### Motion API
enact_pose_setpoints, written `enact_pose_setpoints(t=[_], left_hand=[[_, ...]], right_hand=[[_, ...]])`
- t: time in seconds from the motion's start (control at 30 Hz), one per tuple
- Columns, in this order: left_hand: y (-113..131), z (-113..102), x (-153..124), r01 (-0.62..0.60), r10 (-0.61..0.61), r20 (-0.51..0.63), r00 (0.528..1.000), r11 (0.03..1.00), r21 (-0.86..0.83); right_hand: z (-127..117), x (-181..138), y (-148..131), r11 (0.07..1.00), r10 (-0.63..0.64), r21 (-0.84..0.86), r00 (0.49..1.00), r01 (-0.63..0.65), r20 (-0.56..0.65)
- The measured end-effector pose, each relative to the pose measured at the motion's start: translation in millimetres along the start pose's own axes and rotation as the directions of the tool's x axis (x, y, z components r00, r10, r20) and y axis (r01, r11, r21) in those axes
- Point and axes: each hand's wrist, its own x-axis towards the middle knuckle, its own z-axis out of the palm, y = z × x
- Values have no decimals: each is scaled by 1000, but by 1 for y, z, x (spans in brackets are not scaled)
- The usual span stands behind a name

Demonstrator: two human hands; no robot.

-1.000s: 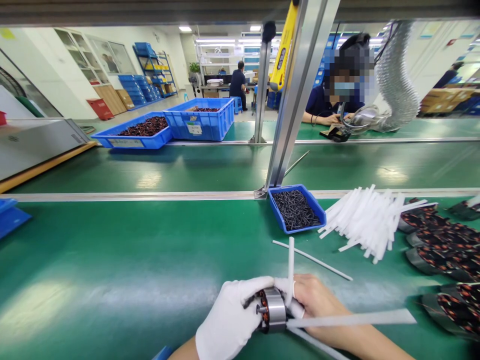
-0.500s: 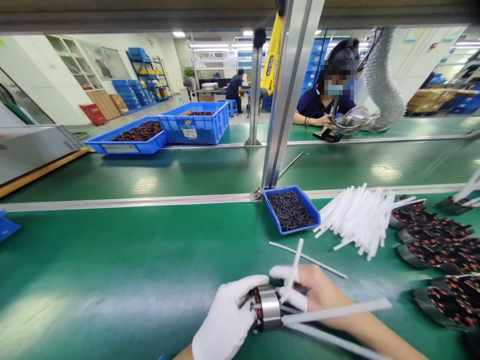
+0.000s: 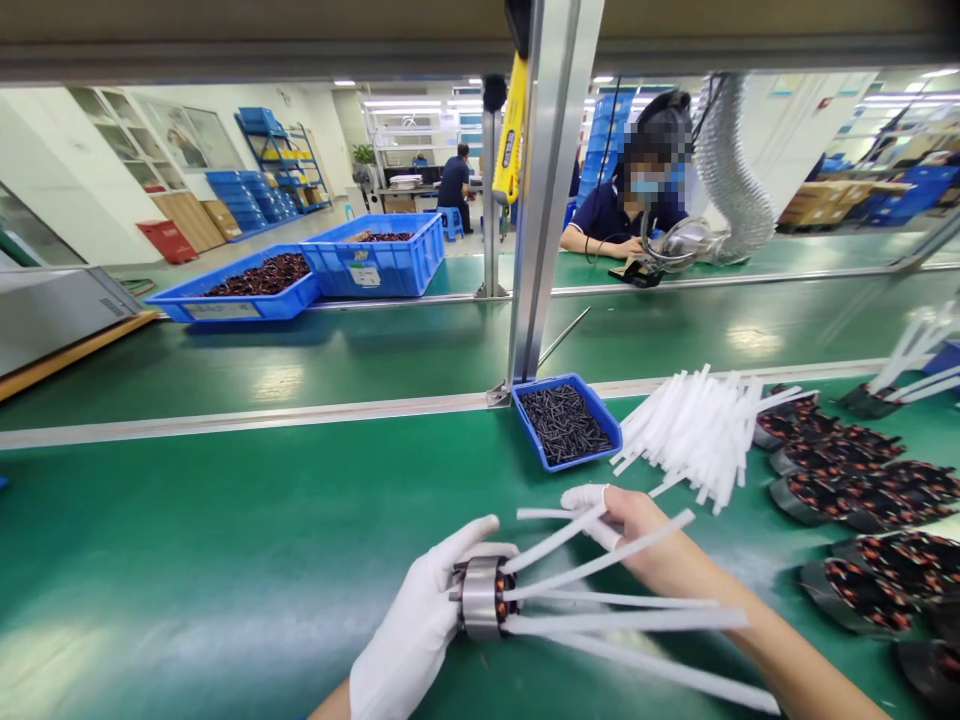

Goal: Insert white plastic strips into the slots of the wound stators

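My left hand (image 3: 411,625), in a white glove, is closed around a motor stator (image 3: 481,597), a metal ring with copper windings, turned on its side. Several long white strips (image 3: 600,565) stick out of the stator's right face and fan out to the right. My right hand (image 3: 630,525), with white covers on its fingers, is closed just beyond the upper strips. A separate white strip (image 3: 541,514) runs into its fingers from the left; the fingers partly hide it.
A blue tray (image 3: 529,445) of short black sticks stands behind my hands, beside a pile of white strips (image 3: 686,430). More stators (image 3: 862,600) fill the right side. A metal post (image 3: 540,250) rises at the bench divider. Across the bench, a co-worker (image 3: 634,215) sits near blue bins (image 3: 405,270).
My right hand has moved away from the stator and up to the loose strip. The strip it was holding at the stator now sticks out of it. The view has shifted slightly.
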Motion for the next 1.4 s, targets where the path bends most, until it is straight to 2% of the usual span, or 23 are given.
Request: enact_pose_setpoints(t=[0.2, 0.37, 0.53, 0.77, 0.87, 0.97, 1.03, 1.23, 1.4], left_hand=[[1, 7, 0, 123, -135, -55, 989, 976, -180], [0, 6, 0, 147, -173, -62, 983, 942, -300], [-1, 4, 2, 94, -122, -62, 991, 937, -336], [-1, 6, 1, 114, -118, 12, 993, 924, -364], [-2, 8, -1, 121, -104, 65, 992, 924, -363], [-4, 9, -3, 126, -101, 88, 991, 931, -343], [-6, 9, -3, 118, -98, 77, 992, 937, -328], [-7, 14, -2, 92, -100, -21, 995, 967, -237], [-9, 17, 2, 91, -99, -70, 993, 989, -115]], right_hand=[[-15, -4, -12, 997, -56, 52, 998, 55, 24], [-13, -8, -9, 997, -16, -79, 992, 26, 126], [-8, -8, -3, 964, 52, -261, 999, -52, -8], [9, -3, -13, 998, -35, -60, 999, 34, -17], [20, -1, -18, 997, -79, 21, 997, 79, 24], [32, 1, -20, 995, -14, 94, 1000, 14, -4], [38, 1, -21, 993, 21, 115, 1000, -19, -20], [43, 0, -23, 993, 13, 116, 999, -8, -38], [43, -1, -23, 997, -49, 61, 999, 50, -4]])
